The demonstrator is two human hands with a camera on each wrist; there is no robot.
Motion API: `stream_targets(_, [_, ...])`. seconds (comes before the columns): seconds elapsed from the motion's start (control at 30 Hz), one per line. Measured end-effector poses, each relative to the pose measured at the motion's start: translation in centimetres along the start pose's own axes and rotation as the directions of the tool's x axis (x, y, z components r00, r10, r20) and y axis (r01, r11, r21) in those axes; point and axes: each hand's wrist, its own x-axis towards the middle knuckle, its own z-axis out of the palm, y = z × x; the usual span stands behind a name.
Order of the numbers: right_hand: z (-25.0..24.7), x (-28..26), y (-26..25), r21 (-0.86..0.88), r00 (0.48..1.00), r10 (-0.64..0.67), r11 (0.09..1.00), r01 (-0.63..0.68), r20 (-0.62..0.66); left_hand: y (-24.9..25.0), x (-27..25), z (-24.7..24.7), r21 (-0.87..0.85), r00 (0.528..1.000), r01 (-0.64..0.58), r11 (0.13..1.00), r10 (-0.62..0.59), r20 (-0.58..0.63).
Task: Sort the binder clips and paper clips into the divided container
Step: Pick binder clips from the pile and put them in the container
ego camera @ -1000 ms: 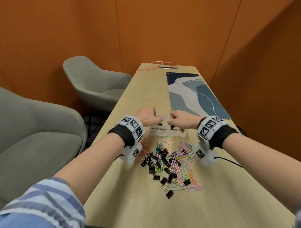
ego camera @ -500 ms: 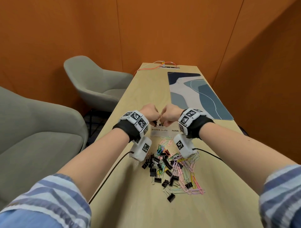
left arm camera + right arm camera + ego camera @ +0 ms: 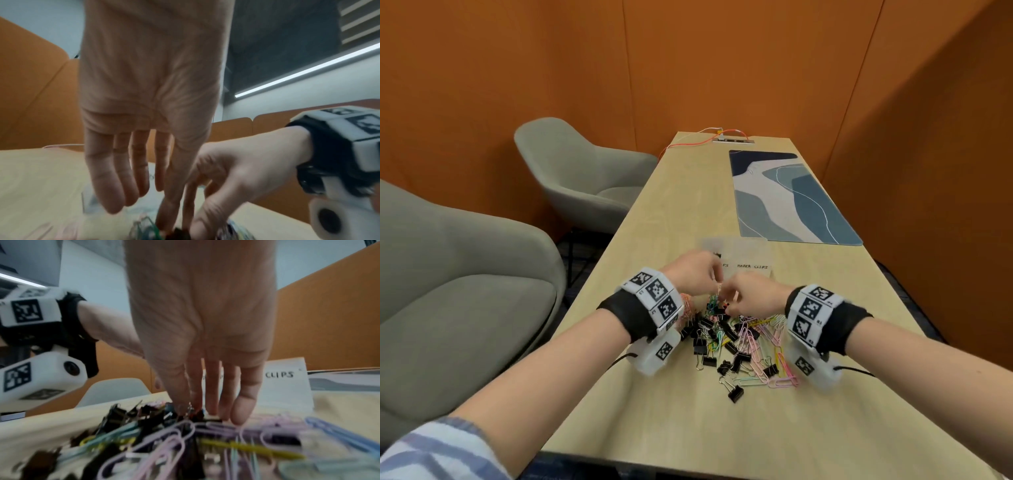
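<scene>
A mixed pile [image 3: 739, 339] of black binder clips and coloured paper clips lies on the wooden table, also seen close up and blurred [image 3: 185, 443]. Just beyond it stands the clear divided container [image 3: 753, 251], its label reading PAPER CLIPS [image 3: 287, 386]. Both hands meet at the pile's far edge. My left hand [image 3: 717, 286] reaches down with thumb and index tips together on a dark binder clip [image 3: 176, 231]; its other fingers hang straight. My right hand [image 3: 724, 303] brings thumb and index together on a binder clip's wire handle [image 3: 189, 408].
A blue patterned mat [image 3: 784, 198] lies beyond the container on the right. A power strip with an orange cable [image 3: 732, 139] sits at the table's far end. Two grey armchairs [image 3: 585, 178] [image 3: 448, 291] stand to the left. Orange walls close in on all sides.
Both hands have come back from over the container and dropped onto the far edge of the pile, fingertips now among the clips.
</scene>
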Motion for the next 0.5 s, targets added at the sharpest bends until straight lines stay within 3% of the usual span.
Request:
stream_targets(0.07, [0.7, 0.2, 0.1, 0.021, 0.998, -0.014, 1.000, 0.015, -0.055, -0.1, -0.3, 1.3, 0.055, 0.997, -0.022, 0.998, 0.018, 0.078])
stream_targets(0.23, [1.3, 0.4, 0.4, 0.199, 0.994, 0.045, 0.980, -0.024, -0.103, -0.5, 0.3, 2.3, 0.031, 0.999, 0.013, 0.999, -0.014, 0.052])
stream_targets(0.4, [0.5, 0.7, 1.5, 0.390, 0.979, 0.166, 0.915, -0.107, -0.121, -1.1, 0.4, 2.1, -0.113, 0.995, 0.056, 0.992, -0.046, 0.092])
stream_targets(0.5, [0.2, 0.6, 2.4, 0.408, 0.960, 0.230, 0.901, -0.148, -0.158, -1.9, 0.5, 1.5, -0.199, 0.995, 0.084, 0.976, -0.070, 0.075])
